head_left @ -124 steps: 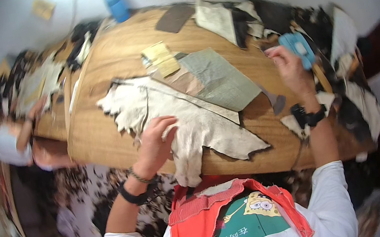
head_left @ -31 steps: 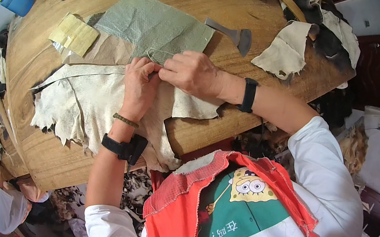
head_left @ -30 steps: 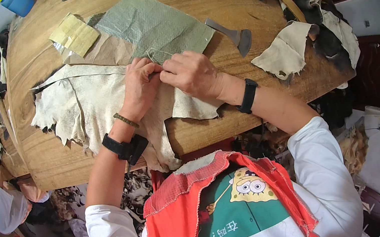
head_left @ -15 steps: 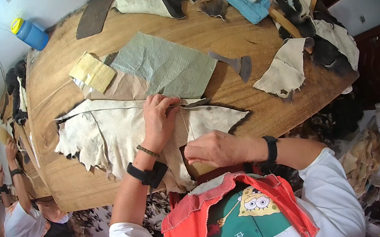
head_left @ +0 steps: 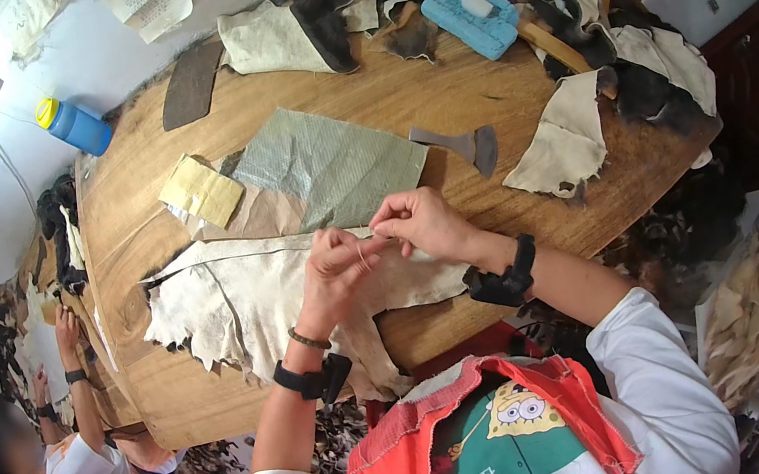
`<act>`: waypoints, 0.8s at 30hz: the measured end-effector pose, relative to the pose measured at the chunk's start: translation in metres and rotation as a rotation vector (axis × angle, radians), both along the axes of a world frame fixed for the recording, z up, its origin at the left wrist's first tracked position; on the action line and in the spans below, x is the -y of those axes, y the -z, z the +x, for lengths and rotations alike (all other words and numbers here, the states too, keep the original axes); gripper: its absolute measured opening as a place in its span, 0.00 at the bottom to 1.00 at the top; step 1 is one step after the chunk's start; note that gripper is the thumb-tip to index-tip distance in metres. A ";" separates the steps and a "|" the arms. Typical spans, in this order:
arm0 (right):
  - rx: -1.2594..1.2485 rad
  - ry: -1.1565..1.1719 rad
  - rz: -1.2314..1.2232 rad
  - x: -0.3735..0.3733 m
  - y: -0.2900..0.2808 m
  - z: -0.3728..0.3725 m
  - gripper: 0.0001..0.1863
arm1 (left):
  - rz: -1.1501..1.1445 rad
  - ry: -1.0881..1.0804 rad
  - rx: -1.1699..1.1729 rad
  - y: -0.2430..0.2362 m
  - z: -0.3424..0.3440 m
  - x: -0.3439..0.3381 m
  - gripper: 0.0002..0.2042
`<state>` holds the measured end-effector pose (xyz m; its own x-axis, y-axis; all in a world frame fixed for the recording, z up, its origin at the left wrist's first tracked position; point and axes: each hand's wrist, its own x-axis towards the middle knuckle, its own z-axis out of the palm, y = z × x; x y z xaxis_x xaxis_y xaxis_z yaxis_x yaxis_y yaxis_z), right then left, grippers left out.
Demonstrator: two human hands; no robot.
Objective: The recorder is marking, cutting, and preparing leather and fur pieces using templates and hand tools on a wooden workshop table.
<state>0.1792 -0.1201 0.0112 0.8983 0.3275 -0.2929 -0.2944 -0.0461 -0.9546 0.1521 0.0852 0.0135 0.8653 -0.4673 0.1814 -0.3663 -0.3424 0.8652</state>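
A pale animal hide (head_left: 207, 293), with dark fur showing at its edges, lies skin side up on the wooden table. Over its far edge, my left hand (head_left: 340, 269) is closed, and a thin pale thread (head_left: 363, 252) runs across its fingers. Thumb and forefinger of my right hand (head_left: 428, 225) are pinched together against the left fingertips, at the thread. Whether a needle is in the pinch is too small to tell. Just beyond the hands lies a greenish bubble-wrap sheet (head_left: 336, 163), partly over a brownish sheet (head_left: 254, 213).
A dark flat blade with a handle (head_left: 476, 149) lies right of the wrap, and a yellow folded paper (head_left: 207, 191) left of it. Further off are a blue brush-like block (head_left: 471, 18), hide scraps (head_left: 560, 139) and a blue bottle (head_left: 79, 127). Another person (head_left: 84, 462) works at the left.
My right hand has come up from the near table edge to meet my left fingers. The taut thread below the left hand is now a small loop at the fingers. The view has shifted slightly.
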 end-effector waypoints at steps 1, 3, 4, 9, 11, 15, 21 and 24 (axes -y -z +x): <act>0.159 -0.019 -0.134 0.001 0.007 -0.005 0.06 | 0.021 -0.181 -0.091 0.002 0.004 0.002 0.06; 0.362 -0.042 -0.294 -0.002 0.007 -0.014 0.07 | 0.181 -0.451 -0.143 0.008 0.012 0.005 0.09; 0.361 -0.042 -0.294 -0.001 0.006 -0.017 0.07 | 0.181 -0.452 -0.143 0.012 0.015 0.008 0.09; 0.640 -0.050 -0.597 0.005 -0.015 -0.031 0.09 | 0.468 -0.381 0.138 0.015 0.019 0.022 0.08; 0.695 -0.107 -0.684 0.006 -0.025 -0.043 0.09 | 0.454 -0.377 0.142 0.015 0.018 0.023 0.07; 0.557 -0.628 -0.398 0.002 -0.046 -0.077 0.09 | 0.386 -0.368 0.102 0.019 0.018 0.016 0.05; 0.271 -0.264 -0.026 -0.008 -0.029 -0.025 0.08 | 0.190 -0.106 0.130 -0.006 0.001 0.000 0.07; 0.110 -0.105 0.019 -0.001 -0.010 -0.004 0.10 | -0.092 -0.034 -0.109 -0.007 -0.014 -0.004 0.12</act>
<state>0.1749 -0.1188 0.0210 0.8851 0.4259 -0.1875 -0.1824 -0.0532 -0.9818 0.1384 0.0896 0.0201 0.8973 -0.4231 0.1259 -0.2578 -0.2709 0.9274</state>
